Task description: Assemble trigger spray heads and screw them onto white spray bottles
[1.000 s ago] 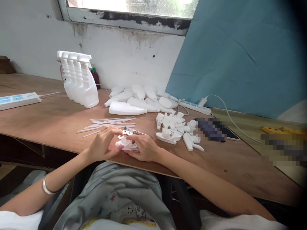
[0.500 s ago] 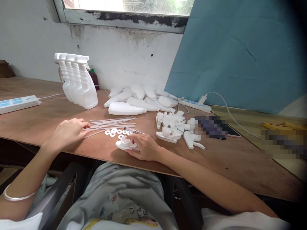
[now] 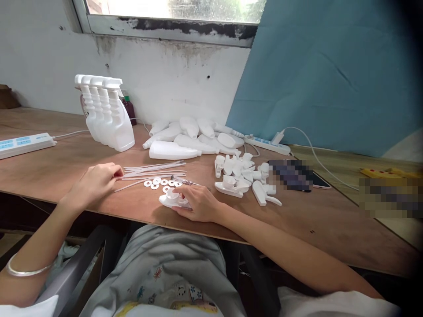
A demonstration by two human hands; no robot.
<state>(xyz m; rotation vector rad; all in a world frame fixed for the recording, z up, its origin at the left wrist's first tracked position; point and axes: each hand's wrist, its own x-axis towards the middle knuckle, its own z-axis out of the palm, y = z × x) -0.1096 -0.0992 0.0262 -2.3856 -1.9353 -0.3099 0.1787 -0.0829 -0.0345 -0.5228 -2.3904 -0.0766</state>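
Observation:
White thin plastic tubes (image 3: 155,173) lie in a loose bundle, and my left hand (image 3: 99,178) is at their left ends. Its thumb and fingertips are pinched together on the end of a tube. My right hand (image 3: 200,202) rests on the table near the front edge, its fingers wrapped round a white trigger spray head (image 3: 168,199). The spray head lies on its side with its round collar up, partly hidden by the fingers. Just behind it are several flat white washers (image 3: 155,181) and a slim screwdriver-like tool (image 3: 185,180), partly covered by my right hand.
More white spray heads (image 3: 236,174) are heaped to the right. White bottles (image 3: 175,149) lie piled at the back, with assembled spray bottles (image 3: 115,119) upright at the left. Power strips (image 3: 26,144) sit at both sides; a phone (image 3: 320,180) lies at the right.
My left hand's fingers have drawn together at the tube ends, the hand shifting slightly. My right hand and its spray head stay in place.

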